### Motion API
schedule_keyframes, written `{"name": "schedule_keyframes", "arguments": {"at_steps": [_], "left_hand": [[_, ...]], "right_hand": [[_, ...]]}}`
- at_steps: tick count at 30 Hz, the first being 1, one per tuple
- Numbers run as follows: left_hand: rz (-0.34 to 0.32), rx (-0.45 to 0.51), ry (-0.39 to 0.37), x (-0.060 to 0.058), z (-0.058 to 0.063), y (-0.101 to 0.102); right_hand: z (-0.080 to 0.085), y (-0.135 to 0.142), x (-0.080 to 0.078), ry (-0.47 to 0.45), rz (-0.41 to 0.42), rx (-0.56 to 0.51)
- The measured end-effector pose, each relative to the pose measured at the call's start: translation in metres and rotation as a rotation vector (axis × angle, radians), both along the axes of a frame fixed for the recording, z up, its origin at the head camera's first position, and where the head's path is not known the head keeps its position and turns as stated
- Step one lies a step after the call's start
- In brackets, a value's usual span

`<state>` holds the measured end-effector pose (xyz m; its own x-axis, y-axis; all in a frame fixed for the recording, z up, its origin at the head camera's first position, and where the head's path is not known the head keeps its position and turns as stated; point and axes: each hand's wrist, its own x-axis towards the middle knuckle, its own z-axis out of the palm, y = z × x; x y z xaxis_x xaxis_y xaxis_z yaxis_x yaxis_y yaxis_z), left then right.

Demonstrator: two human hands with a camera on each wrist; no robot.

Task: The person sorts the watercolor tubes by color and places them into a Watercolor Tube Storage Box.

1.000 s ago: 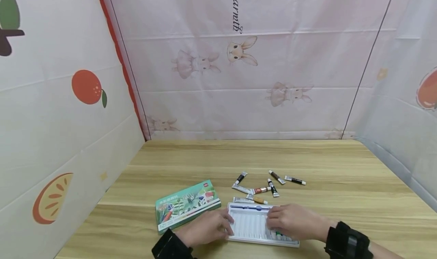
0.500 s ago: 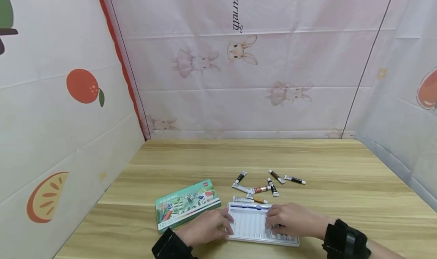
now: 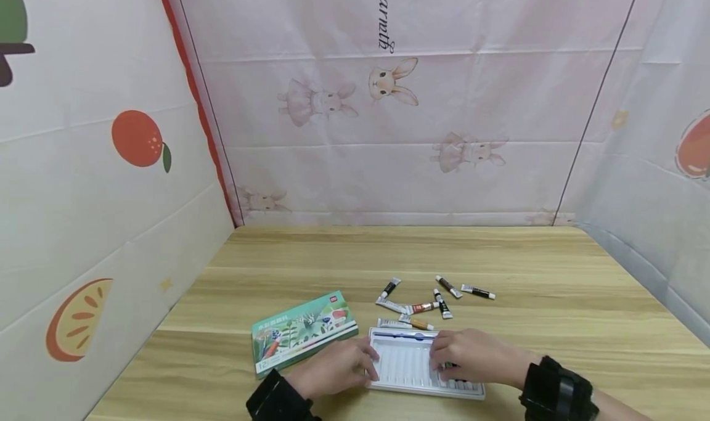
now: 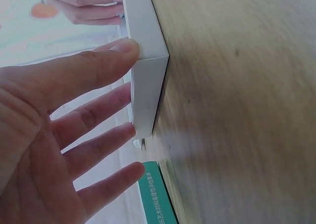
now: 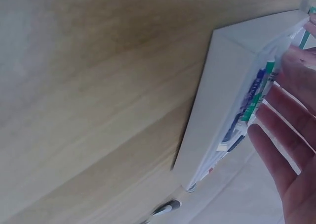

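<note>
A white ribbed tray (image 3: 403, 358) lies flat on the near middle of the tabletop (image 3: 560, 291), its left slots bare. In its right part lie paint tubes, among them a green tube (image 5: 258, 93) and a purple tube (image 5: 248, 98) side by side; a thin blue rod (image 3: 400, 336) lies along its far side. The right hand (image 3: 471, 356) reaches over this part from the right, fingers lightly bent and tips down among the tubes; whether it pinches one cannot be told. The left hand (image 3: 345, 367) is loosely spread, its thumb on the rim by the near left corner, fingers by the left wall.

Just left of the tray, slightly apart, a green box (image 3: 305, 331) lies at a slant. Just beyond the tray are an ochre tube (image 3: 420, 325) and a white tube (image 3: 394, 323); farther back, more tubes are scattered, with a black tube (image 3: 478, 292) farthest right. Both wrists wear black bands (image 3: 559, 389). A rabbit-print cloth (image 3: 355, 162) hangs behind; fruit-print cloth (image 3: 83, 211) hangs at left.
</note>
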<state>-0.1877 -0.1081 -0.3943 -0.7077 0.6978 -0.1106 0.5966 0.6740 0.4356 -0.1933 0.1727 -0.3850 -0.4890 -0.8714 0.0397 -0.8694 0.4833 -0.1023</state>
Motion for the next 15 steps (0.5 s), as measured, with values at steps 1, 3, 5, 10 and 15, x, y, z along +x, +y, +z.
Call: {"name": "schedule_keyframes", "arguments": {"at_steps": [1,3,5,10,15], "left_hand": [[0.0,0.001,-0.002,0.0,0.0002,0.0001],[-0.003,0.002,-0.002,-0.0003,0.0001,0.0002],[-0.002,0.005,-0.007,-0.0005,-0.0001,0.0],[0.013,0.011,-0.027,-0.0009,-0.0003,0.0],[0.004,0.008,-0.011,-0.0009,-0.0009,0.0002]], "right_hand": [[0.0002,-0.0001,0.0005,0.004,-0.001,0.001],[-0.0004,0.0003,0.0011,0.013,0.002,0.001],[-0.0013,0.0007,0.0019,0.03,0.008,-0.002],[-0.0014,-0.0001,0.0027,0.045,0.002,0.011],[0.0016,-0.0038,0.0042,-0.006,-0.03,0.059]]}}
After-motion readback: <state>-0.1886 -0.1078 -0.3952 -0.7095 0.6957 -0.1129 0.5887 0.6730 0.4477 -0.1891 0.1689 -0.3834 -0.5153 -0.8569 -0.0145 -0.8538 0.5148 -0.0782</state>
